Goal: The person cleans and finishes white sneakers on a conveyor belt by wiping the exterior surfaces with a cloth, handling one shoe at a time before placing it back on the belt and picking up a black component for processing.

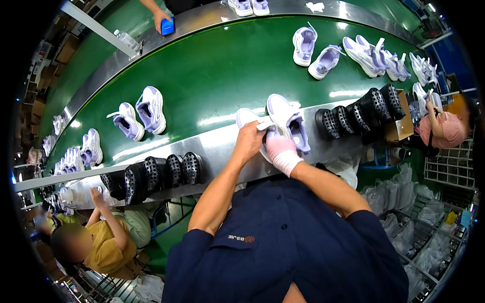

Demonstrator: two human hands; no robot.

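A pair of white and lavender sneakers lies on the metal ledge in front of me. My left hand (249,140), bare, is closed at the upper of the left sneaker (246,116), by its pale tongue or strap. My right hand (283,151) wears a pink and white knit glove. It grips the same sneaker at its opening, and its fingertips are partly hidden there. Right beside my gloved hand rests the other sneaker (298,132), its toe pointing away and its opening toward me.
Black dotted shoe-shaped blocks (164,172) stand left on the ledge; more black blocks (359,113) stand right, beside a cardboard box (401,118). Sneaker pairs (137,115) sit on the green conveyor belt (217,65). Co-workers sit left and right; across, a hand holds a blue object (167,26).
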